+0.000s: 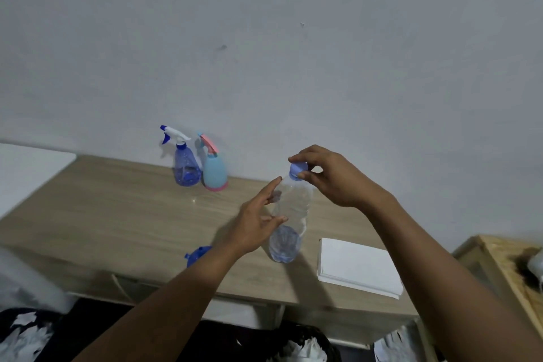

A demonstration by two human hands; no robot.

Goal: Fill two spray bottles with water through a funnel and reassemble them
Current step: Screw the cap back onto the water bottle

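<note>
- A white surface (29, 167) adjoins the left end of the counter (102, 214), which runs along a grey wall.
- A blue spray bottle (186, 169) stands upright at the back of the counter, close to the wall. Its white and blue trigger head is on, with the nozzle pointing left.
- A teal spray bottle (215, 172) with a pink base and a pink trigger head stands just to its right, and the two touch side by side.
- A blue funnel (196, 254) lies near the counter's front edge, largely hidden behind the left forearm.
- The left grip (258, 223) is spread, with fingers straight, at the left side of the water bottle. The index finger reaches up toward the bottle's shoulder and the thumb lies across its front. I cannot tell how firmly they press.
- The water bottle (289, 223), clear plastic, stands on the counter between the two hands, well in front of the spray bottles. Its lower part looks bluish, and the water level is not clear.
- The cap (297, 170), pale blue, sits on the bottle's neck.
- The right grip (332, 176) comes from above and pinches the cap between the thumb and curled fingertips.
- A white paper stack (358, 267) lies flat on the counter just right of the bottle, near the front edge.
- A wooden stand (499, 258) sits past the counter's right end.
</note>
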